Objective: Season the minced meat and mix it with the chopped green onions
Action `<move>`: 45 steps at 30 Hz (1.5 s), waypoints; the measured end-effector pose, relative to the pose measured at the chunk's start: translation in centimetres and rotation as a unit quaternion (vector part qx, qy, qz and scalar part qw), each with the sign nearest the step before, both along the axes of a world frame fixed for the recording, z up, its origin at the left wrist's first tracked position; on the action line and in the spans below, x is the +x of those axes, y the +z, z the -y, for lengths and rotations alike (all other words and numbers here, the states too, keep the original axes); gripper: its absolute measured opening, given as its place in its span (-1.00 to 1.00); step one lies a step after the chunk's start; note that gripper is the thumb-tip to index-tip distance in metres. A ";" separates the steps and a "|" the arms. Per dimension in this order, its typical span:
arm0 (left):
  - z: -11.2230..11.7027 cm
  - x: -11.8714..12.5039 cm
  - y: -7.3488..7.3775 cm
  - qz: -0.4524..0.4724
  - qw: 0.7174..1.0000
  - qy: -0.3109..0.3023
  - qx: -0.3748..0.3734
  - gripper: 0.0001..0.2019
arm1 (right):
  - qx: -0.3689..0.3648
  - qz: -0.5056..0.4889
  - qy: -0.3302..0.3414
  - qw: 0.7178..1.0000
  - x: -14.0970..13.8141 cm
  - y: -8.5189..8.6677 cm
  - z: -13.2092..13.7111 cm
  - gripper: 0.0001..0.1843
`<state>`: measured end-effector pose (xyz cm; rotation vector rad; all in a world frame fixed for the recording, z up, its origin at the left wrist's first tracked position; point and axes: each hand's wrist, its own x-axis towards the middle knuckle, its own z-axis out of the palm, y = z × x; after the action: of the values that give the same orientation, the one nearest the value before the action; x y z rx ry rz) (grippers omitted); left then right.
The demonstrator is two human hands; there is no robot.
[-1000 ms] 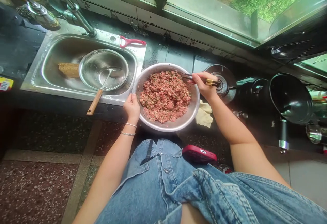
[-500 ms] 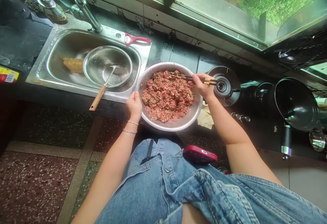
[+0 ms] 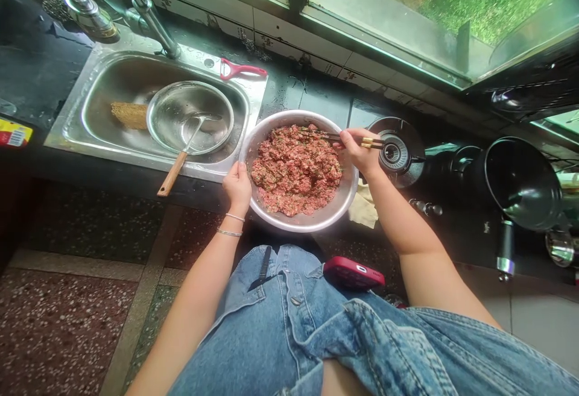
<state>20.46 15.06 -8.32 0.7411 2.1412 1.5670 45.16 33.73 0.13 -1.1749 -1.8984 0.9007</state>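
A wide metal bowl (image 3: 312, 222) sits near the counter's front edge, holding a mound of minced meat (image 3: 296, 170) flecked with green bits. On the bowl's left rim, my left hand (image 3: 237, 186) is closed, thumb over the edge. My right hand (image 3: 359, 152), at the bowl's right side, is closed around dark chopsticks (image 3: 333, 137) with gold bands near their back ends. The chopsticks' tips reach into the upper part of the meat and are partly hidden there.
Left is a steel sink (image 3: 97, 97) with a metal basin (image 3: 158, 103), a wooden-handled spatula (image 3: 173, 173) and a brown sponge (image 3: 129, 115). A red peeler (image 3: 244, 70) lies on its rim. To the right are a gas burner (image 3: 395, 152), a cloth (image 3: 363, 206) and a dark pan (image 3: 522, 182).
Almost nothing differs. Both hands, the bowl and the chopsticks stay in nearly the same place; the view has shifted very slightly.
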 end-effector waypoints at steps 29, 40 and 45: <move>-1.8 -1.4 -0.5 0.013 0.997 -0.071 0.036 -0.60 | -0.139 -0.043 0.151 0.978 -6.7 2.3 -8.8 -0.67; -1.7 -1.6 -0.4 0.016 0.997 -0.074 0.033 -0.57 | -0.054 0.186 0.394 0.899 -14.4 8.2 -5.8 -0.81; -1.7 -1.8 -0.4 -0.007 0.997 -0.074 0.027 -0.56 | 0.006 0.299 0.482 0.824 -22.0 8.9 -1.2 -0.86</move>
<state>18.62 16.80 -8.69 0.9095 2.0111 1.5503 23.13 34.97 9.03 -0.4084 -3.1187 1.0686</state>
